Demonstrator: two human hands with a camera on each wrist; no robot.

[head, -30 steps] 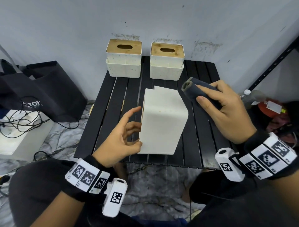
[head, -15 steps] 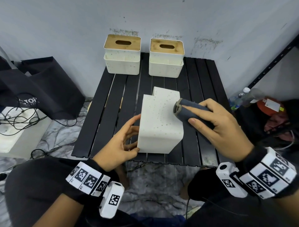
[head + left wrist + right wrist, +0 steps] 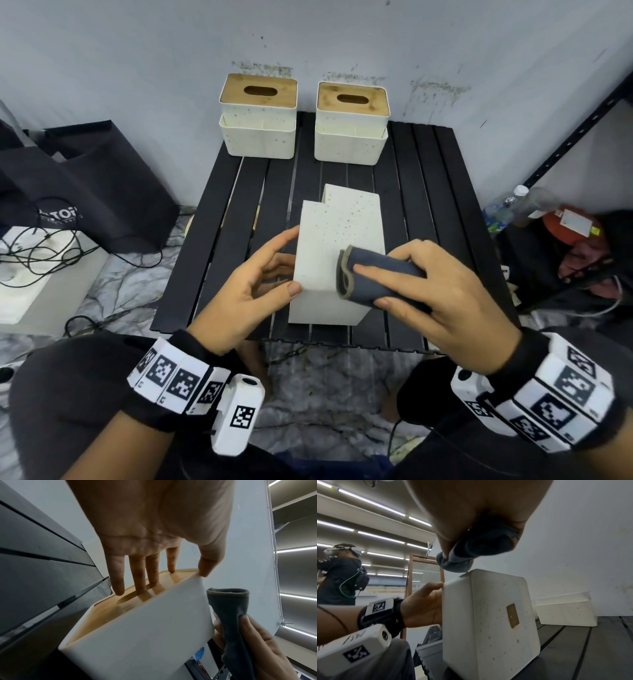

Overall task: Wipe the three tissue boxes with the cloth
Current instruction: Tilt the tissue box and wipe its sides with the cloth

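Observation:
A white speckled tissue box [image 3: 337, 246] lies tipped on its side mid-table, its wooden lid [image 3: 120, 608] facing left. My left hand [image 3: 277, 263] steadies it: straight fingers [image 3: 137, 577] press on the lid and the thumb rests on the upper edge. My right hand [image 3: 411, 294] grips a rolled dark blue-grey cloth [image 3: 376, 274] and holds it against the box's upper face near the front right. The right wrist view shows the cloth [image 3: 471, 550] touching the box's [image 3: 488, 615] top corner. Two more tissue boxes [image 3: 258, 116] [image 3: 351, 123] stand upright at the back.
The black slatted table [image 3: 428, 192] stands against a grey wall. Left of it lie a black bag [image 3: 85, 188] and a white box with cables [image 3: 41, 274]. At the right are a bottle [image 3: 520, 202], a red item [image 3: 575, 226] and a black shelf post [image 3: 582, 120]. Another person [image 3: 339, 574] stands behind.
My right hand has brought the cloth down and to the left, from above the box's right side onto its upper face. My left hand has stayed on the lid side.

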